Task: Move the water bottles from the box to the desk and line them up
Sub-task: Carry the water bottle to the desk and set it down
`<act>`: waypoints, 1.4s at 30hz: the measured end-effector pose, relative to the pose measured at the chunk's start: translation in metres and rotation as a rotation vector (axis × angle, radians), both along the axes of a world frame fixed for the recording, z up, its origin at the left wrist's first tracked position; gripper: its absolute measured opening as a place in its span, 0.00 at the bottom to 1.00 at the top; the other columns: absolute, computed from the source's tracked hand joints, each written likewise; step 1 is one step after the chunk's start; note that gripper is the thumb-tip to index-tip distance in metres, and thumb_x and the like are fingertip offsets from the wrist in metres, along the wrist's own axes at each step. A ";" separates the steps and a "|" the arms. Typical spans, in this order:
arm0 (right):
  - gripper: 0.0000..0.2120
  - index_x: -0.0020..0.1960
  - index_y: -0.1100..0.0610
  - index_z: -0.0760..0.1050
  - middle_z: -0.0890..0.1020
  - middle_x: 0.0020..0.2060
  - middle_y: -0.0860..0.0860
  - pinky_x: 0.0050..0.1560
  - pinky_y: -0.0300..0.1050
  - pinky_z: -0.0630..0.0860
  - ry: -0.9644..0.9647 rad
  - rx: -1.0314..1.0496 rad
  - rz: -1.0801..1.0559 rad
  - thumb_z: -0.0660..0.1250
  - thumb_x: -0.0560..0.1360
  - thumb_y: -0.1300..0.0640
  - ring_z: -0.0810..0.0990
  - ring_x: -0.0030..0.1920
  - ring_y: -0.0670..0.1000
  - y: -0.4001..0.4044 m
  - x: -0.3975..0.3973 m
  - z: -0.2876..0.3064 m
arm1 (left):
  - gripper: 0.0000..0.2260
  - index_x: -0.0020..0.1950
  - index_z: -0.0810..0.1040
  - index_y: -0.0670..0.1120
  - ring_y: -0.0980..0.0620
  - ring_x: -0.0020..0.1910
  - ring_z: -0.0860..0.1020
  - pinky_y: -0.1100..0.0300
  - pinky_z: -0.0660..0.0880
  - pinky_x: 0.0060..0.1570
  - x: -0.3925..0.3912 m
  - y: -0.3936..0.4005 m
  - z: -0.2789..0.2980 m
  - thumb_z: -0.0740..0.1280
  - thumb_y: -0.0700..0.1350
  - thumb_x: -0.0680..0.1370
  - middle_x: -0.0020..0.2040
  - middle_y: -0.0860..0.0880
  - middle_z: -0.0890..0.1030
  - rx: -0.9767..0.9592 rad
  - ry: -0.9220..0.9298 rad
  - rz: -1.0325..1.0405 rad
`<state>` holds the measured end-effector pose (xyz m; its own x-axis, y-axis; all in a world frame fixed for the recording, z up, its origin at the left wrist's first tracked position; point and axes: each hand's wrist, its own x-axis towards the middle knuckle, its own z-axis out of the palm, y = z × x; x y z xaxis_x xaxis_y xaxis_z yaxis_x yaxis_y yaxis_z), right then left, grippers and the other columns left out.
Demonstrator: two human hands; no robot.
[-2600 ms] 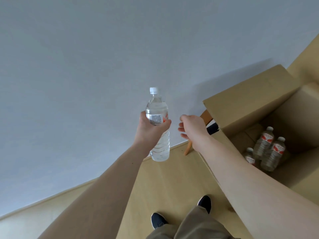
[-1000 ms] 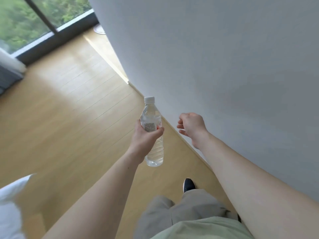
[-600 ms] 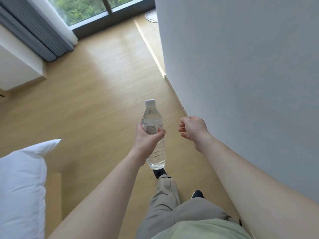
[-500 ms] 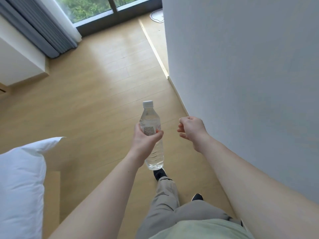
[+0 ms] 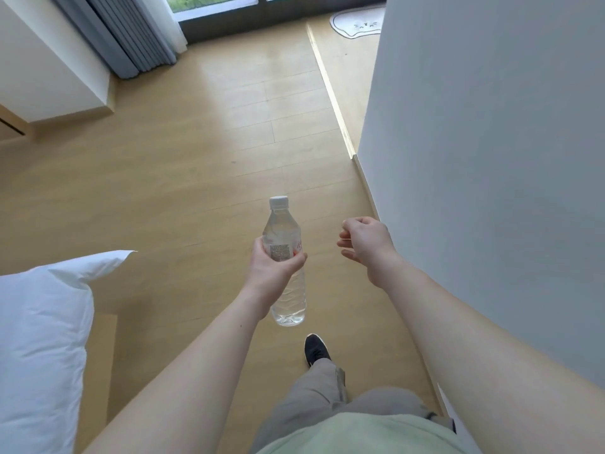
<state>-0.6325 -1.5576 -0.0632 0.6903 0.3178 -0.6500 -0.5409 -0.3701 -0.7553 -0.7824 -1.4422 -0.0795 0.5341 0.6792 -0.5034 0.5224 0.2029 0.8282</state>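
My left hand (image 5: pixel 273 268) grips a clear plastic water bottle (image 5: pixel 285 231) with a white cap around its label, holding it upright above the wooden floor. To the right of it, my right hand (image 5: pixel 365 240) is raised with its fingers loosely curled and holds nothing. The box and the desk are out of view.
A white wall (image 5: pixel 491 158) runs along my right side. White bedding (image 5: pixel 42 339) lies at the lower left. Grey curtains (image 5: pixel 127 34) and a window are ahead, with a white mat (image 5: pixel 358 24) on the wooden floor (image 5: pixel 183 152). My black shoe (image 5: pixel 316 350) steps forward.
I have turned away from the box and walked forward along the wall. The bottle stays in my left hand. The window and curtains have come nearer.
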 end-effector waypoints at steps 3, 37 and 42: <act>0.06 0.53 0.57 0.75 0.80 0.43 0.51 0.55 0.52 0.81 -0.004 0.003 0.011 0.62 0.79 0.57 0.82 0.43 0.51 0.038 0.009 0.002 | 0.24 0.61 0.72 0.54 0.55 0.50 0.81 0.59 0.75 0.44 0.009 0.038 0.001 0.80 0.48 0.72 0.53 0.53 0.82 0.001 -0.014 0.014; 0.08 0.56 0.58 0.77 0.81 0.44 0.52 0.51 0.48 0.81 0.075 -0.031 0.645 0.62 0.80 0.57 0.82 0.43 0.50 0.500 0.164 -0.019 | 0.29 0.60 0.73 0.57 0.56 0.55 0.81 0.47 0.78 0.60 0.102 0.413 0.011 0.79 0.59 0.63 0.55 0.56 0.82 0.023 0.125 0.592; 0.06 0.53 0.56 0.77 0.82 0.46 0.53 0.50 0.48 0.82 0.047 -0.032 0.735 0.62 0.80 0.57 0.83 0.47 0.52 0.559 0.161 -0.020 | 0.31 0.62 0.74 0.54 0.53 0.55 0.82 0.50 0.80 0.56 0.092 0.463 0.011 0.79 0.59 0.62 0.55 0.54 0.83 0.025 0.128 0.630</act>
